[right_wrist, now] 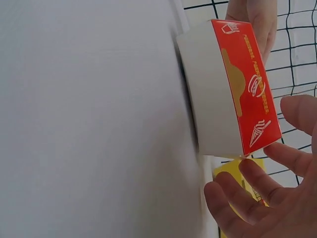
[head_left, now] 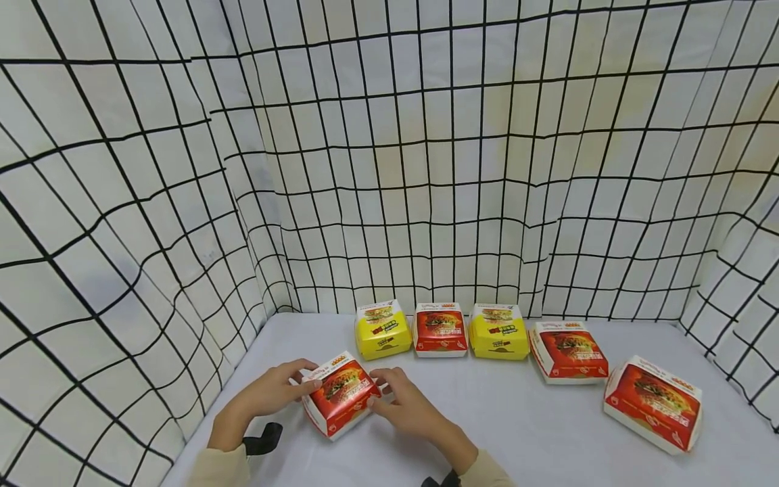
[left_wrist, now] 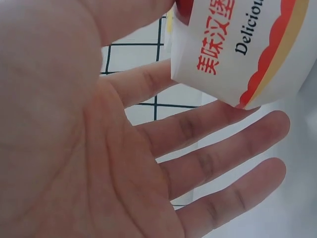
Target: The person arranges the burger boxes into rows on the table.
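Note:
A red and white burger box (head_left: 342, 394) sits on the table at front left, turned at an angle. My left hand (head_left: 268, 392) pinches its left side, thumb over the top edge. In the left wrist view the index and middle fingers (left_wrist: 190, 126) reach behind the box's white wall (left_wrist: 218, 59); the other two extend free of it. At the right side is my right hand (head_left: 410, 409), fingers loosely bent. In the right wrist view its fingertips (right_wrist: 247, 166) are by the box's lower corner, with the thumb just off the red panel (right_wrist: 250, 89).
Along the back stand a yellow burger box (head_left: 382, 329), a red one (head_left: 441, 330) and another yellow one (head_left: 498, 331). Two more red boxes, one (head_left: 569, 352) and another (head_left: 654, 404), continue the curve to the right. Gridded white cloth (head_left: 402, 169) walls the white table (head_left: 517, 433).

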The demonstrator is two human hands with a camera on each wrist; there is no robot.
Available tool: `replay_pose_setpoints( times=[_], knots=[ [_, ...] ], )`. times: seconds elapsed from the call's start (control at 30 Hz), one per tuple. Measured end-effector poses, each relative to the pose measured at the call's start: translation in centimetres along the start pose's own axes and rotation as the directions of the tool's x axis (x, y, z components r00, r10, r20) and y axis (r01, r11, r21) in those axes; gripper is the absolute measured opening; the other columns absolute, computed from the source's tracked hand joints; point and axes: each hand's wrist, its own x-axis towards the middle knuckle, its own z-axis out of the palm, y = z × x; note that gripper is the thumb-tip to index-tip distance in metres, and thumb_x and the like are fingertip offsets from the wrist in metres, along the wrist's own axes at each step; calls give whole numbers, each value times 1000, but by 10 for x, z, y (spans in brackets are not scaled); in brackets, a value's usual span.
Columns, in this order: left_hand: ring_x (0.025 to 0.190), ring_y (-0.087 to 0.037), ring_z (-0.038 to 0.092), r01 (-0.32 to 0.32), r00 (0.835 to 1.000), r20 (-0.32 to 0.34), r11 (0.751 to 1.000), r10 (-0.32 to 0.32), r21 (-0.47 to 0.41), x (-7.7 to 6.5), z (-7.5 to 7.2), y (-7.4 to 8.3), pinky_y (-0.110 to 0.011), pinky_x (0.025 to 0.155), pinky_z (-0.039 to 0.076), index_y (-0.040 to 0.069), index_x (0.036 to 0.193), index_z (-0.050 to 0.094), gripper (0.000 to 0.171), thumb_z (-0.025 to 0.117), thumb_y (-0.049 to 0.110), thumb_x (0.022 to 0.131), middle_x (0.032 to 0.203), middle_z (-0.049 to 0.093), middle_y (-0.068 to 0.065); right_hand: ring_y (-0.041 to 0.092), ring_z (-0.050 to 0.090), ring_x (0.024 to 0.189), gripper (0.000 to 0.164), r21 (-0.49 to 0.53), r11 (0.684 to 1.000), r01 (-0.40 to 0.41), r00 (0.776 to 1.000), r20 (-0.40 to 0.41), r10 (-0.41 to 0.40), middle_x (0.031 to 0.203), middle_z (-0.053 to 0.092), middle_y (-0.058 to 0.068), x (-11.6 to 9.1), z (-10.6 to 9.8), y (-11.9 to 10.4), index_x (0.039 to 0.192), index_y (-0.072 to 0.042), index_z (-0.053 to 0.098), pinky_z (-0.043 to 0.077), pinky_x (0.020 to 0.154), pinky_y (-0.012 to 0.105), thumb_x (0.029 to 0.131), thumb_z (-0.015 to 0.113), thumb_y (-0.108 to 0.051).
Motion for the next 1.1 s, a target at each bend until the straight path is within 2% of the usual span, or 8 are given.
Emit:
replay_pose_setpoints(
  times=[0.3,0.63,0.9,1.1],
  knots=[
    [87,-19,58,-58,997,40,998,60,-30,4,12,10,-35,68,48,17,135,63,49,70,43,95,108,65,-6,21,60,116,42,0,1000,-24,999,23,24,128,58,4,-7,-18,8,140,-18,55,55,94,43,102,62,-34],
    [89,-18,58,-136,987,73,988,141,-68,5,22,25,-35,69,48,19,137,62,48,70,41,96,113,65,-7,23,62,118,45,-30,999,-39,998,41,40,141,55,4,-9,-34,11,141,-21,54,56,93,45,101,63,-38],
    [96,-19,58,-153,986,51,986,157,-71,10,28,23,-34,75,49,21,136,63,45,68,43,97,121,65,-8,23,61,119,48,-42,998,-39,994,97,43,146,54,6,-14,-44,7,147,-24,52,55,92,45,102,62,-37],
    [103,-21,61,-189,981,35,978,193,-90,15,32,21,-37,81,51,19,138,62,45,65,42,99,123,66,-8,22,61,118,46,-54,998,-35,994,102,40,145,56,7,-15,-50,7,147,-24,51,54,91,44,103,58,-34]
  ],
)
